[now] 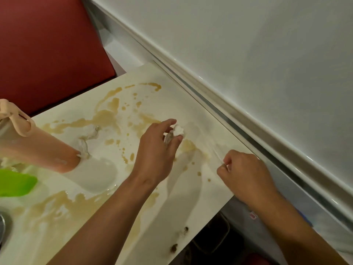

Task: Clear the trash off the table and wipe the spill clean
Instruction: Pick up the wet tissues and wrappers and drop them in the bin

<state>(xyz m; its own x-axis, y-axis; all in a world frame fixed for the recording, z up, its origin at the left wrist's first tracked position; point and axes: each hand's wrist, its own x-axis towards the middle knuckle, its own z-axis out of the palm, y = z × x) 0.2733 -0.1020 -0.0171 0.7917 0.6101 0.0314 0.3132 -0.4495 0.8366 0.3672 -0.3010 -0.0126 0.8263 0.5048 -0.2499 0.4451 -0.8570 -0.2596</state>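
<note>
A brown spill [107, 117] streaks and pools across the white table [172, 203]. My left hand [156, 150] is over the table's middle and pinches a crumpled, partly soaked white tissue [178, 130] between thumb and fingers. My right hand [246, 175] sits at the table's right edge with its fingers curled around a thin clear strip of plastic wrapper [217, 156]. A second wet, twisted tissue [87, 139] lies on the table beside the foot of a peach bottle [36, 148]. Small dark crumbs [174, 248] dot the near edge.
The peach bottle with a strap lid stands at the left. A green object [15, 182] lies below it, and a metal rim [2, 226] shows at the lower left. A red seat [49, 46] is behind the table. A white wall with a metal rail [267, 134] runs along the right.
</note>
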